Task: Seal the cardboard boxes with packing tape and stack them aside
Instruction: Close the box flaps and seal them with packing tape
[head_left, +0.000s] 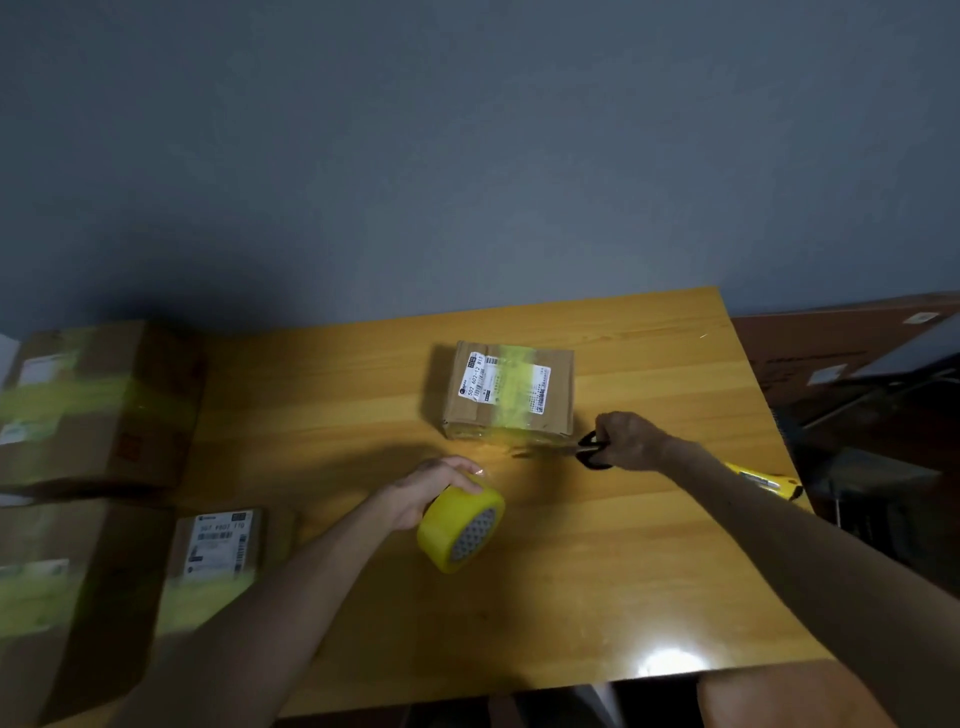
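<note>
I see a dim, murky feed, and the wall (467, 130) reads flat grey. A hard white glare patch sits on the wooden table (571, 571), well nearer to me than the right hand (631, 439), so the light seems to come from overhead. A soft shadow lies just beyond the left hand (431, 491). The tape roll (460, 527) in that hand looks fairly sharp. The scissors (592, 449) in the right hand smear, and the boxes (98, 405) far left of the left hand blur heavily. The table edges bow outward.
</note>
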